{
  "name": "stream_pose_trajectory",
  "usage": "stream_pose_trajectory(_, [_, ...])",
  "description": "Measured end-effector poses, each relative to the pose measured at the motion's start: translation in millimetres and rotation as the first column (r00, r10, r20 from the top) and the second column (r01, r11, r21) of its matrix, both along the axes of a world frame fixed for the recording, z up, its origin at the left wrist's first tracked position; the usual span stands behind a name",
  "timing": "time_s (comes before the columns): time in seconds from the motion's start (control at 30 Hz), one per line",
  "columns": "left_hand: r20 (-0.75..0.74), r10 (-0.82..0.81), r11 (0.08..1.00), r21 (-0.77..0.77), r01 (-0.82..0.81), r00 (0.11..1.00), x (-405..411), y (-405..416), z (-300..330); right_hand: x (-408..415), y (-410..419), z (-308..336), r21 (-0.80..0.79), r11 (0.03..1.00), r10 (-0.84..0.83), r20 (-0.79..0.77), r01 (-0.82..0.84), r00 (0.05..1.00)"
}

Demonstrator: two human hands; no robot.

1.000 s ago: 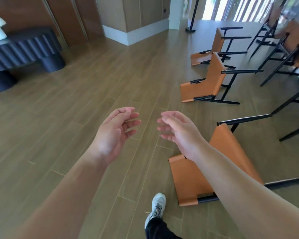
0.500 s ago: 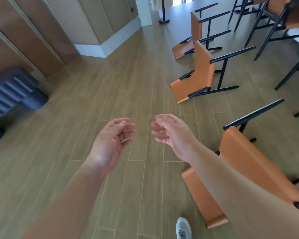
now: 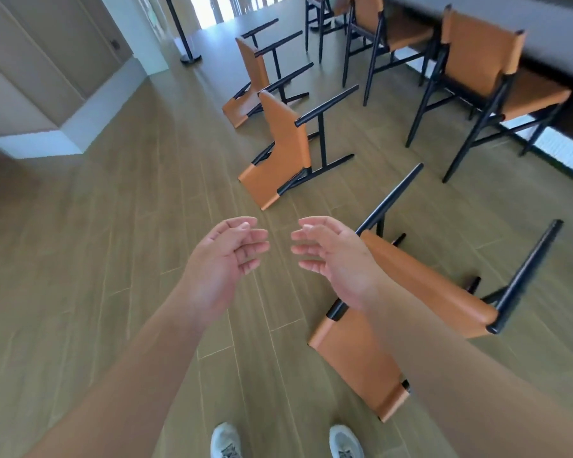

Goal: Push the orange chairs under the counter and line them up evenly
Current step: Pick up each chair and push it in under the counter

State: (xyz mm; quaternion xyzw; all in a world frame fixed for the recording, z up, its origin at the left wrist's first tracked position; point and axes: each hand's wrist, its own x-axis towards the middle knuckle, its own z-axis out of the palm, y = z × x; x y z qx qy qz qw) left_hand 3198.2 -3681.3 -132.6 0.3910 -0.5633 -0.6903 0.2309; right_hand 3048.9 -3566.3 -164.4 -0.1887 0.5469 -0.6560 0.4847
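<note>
The left hand (image 3: 224, 266) is hanging in the air with loose, half-curled fingers, holding nothing. The right hand (image 3: 333, 259) is doing the same beside it, also holding nothing. The nearest orange chair (image 3: 420, 292) is lying tipped over on the wooden floor (image 3: 80, 259) at about four o'clock from the right hand, so that hand is closer. Its black legs are pointing toward two o'clock. Two more tipped chairs (image 3: 283, 150) are lying at twelve o'clock. Upright chairs (image 3: 480, 57) are standing by the counter (image 3: 510, 14) at one o'clock.
</note>
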Motion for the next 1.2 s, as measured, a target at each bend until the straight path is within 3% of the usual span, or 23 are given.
stream_pose_trajectory(0.23, [-0.031, -0.197, 0.978, 0.068, 0.199, 0.98, -21, -39, -10, 2, -9, -6, 0.037, 0.969, -0.242, -0.04, 0.243, 0.97])
stream_pose_trajectory(0.37, [-0.063, -0.339, 0.931, 0.123, 0.344, 0.939, -29, -70, -27, 15, -29, -15, 0.099, 0.899, -0.427, -0.016, 0.426, 0.904])
stream_pose_trajectory(0.63, [-0.083, -0.543, 0.8, 0.252, 0.544, 0.836, -55, -108, -84, 40, -46, -47, 0.193, 0.748, -0.636, -0.066, 0.635, 0.769])
stream_pose_trajectory(0.87, [-0.053, -0.602, 0.751, 0.3, 0.588, 0.796, -67, -87, -129, 45, -20, -95, 0.242, 0.637, -0.747, -0.038, 0.732, 0.663])
stream_pose_trajectory(1.03, [-0.009, -0.548, 0.794, 0.309, 0.523, 0.837, -86, -57, -183, 28, 9, -150, 0.269, 0.624, -0.766, 0.023, 0.734, 0.643])
stream_pose_trajectory(1.2, [-0.058, -0.485, 0.813, 0.338, 0.475, 0.872, -107, -18, -268, 16, 46, -237, 0.324, 0.593, -0.769, -0.044, 0.737, 0.638])
